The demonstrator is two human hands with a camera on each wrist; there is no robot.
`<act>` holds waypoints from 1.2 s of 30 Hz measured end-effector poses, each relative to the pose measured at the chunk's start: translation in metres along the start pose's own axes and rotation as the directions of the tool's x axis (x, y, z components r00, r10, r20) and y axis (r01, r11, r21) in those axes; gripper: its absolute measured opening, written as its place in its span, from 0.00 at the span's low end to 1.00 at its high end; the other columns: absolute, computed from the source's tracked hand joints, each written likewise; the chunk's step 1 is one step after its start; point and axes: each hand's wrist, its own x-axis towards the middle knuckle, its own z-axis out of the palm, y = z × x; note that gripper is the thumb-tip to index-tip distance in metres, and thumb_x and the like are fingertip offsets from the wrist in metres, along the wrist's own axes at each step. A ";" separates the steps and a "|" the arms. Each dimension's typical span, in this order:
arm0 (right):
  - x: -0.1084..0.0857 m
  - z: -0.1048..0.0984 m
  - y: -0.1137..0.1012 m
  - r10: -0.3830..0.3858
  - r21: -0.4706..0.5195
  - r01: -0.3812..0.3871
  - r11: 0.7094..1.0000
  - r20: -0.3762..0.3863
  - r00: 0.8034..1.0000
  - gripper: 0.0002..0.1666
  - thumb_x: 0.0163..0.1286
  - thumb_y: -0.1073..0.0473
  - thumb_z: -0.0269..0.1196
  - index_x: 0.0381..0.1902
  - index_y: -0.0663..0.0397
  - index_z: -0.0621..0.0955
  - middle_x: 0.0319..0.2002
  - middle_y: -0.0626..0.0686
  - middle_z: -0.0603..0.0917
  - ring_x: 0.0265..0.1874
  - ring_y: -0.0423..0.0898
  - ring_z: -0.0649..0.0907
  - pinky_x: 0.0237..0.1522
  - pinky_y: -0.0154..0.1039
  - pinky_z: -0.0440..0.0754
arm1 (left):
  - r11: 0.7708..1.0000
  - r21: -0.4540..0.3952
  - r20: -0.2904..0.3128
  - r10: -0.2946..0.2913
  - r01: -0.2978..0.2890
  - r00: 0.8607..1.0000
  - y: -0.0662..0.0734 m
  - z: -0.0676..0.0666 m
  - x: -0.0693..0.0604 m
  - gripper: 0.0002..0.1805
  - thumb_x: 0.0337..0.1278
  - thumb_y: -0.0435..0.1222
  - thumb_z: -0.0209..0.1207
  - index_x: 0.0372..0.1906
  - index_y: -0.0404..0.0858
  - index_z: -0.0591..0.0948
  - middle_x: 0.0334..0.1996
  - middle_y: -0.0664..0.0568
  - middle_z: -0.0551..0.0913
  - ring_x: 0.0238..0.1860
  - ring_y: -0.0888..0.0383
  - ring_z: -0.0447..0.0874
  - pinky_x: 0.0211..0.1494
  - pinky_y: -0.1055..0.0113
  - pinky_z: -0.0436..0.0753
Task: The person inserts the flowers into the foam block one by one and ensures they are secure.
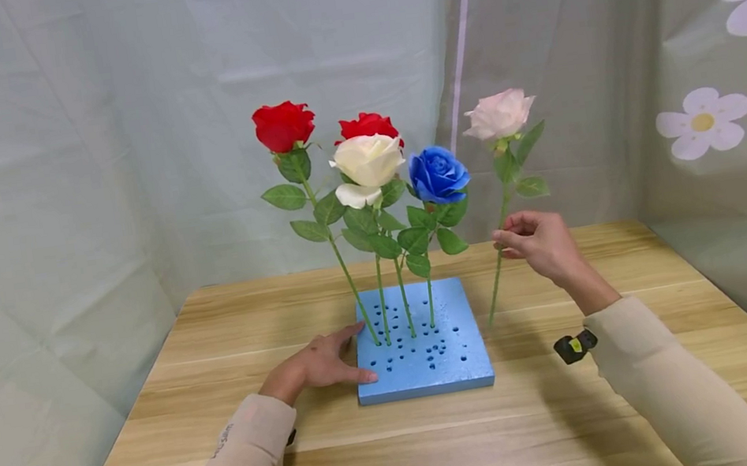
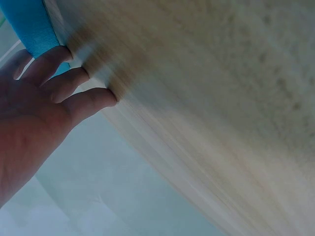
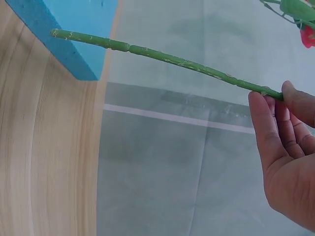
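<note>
A pale pink rose [image 1: 500,115] stands upright, slightly tilted, to the right of a blue block with holes [image 1: 409,381]. My right hand [image 1: 541,241] pinches its green stem [image 3: 182,63] between thumb and fingertips. The stem's lower end points down, apart from the block in the head view. My left hand [image 1: 323,361] rests at the block's left edge, thumb on its top near the front corner and fingers extended along the side. Planted in the block are a red rose [image 1: 284,126], another red rose [image 1: 369,126] partly hidden, a white rose [image 1: 369,160] and a blue rose [image 1: 439,174].
The block sits on a wooden table [image 1: 243,426]. Grey-green curtains [image 1: 288,30] surround its back and sides, with printed flowers [image 1: 704,123] on the right one. A small black-and-yellow device [image 1: 574,346] is on the right wrist.
</note>
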 end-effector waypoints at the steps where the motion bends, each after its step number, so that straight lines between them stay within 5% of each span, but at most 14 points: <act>1: 0.000 0.001 0.000 0.000 0.002 0.000 1.000 0.002 1.000 0.16 0.73 0.60 0.64 0.44 0.72 0.78 0.38 0.60 0.83 0.34 0.40 0.85 0.45 0.41 0.85 | 1.000 0.001 0.000 0.003 -0.003 1.000 0.000 0.000 0.000 0.58 0.44 0.63 0.72 0.79 0.48 0.58 0.74 0.40 0.63 0.74 0.39 0.55 0.71 0.41 0.61; 26: 0.005 0.028 -0.012 -0.022 0.082 0.020 0.996 0.019 1.000 0.11 0.72 0.65 0.63 0.43 0.73 0.78 0.36 0.60 0.84 0.33 0.41 0.86 0.45 0.45 0.85 | 1.000 -0.004 0.003 0.007 -0.007 1.000 0.001 -0.001 -0.001 0.58 0.45 0.63 0.71 0.79 0.48 0.57 0.75 0.40 0.61 0.75 0.36 0.51 0.72 0.39 0.58; 36: 0.006 0.035 -0.012 -0.043 0.070 0.042 0.997 0.008 0.999 0.12 0.71 0.65 0.64 0.42 0.74 0.78 0.32 0.57 0.81 0.34 0.49 0.85 0.42 0.42 0.86 | 1.000 -0.001 -0.001 0.001 -0.001 1.000 0.000 0.000 -0.001 0.58 0.44 0.63 0.71 0.79 0.49 0.58 0.75 0.42 0.61 0.75 0.36 0.52 0.71 0.39 0.60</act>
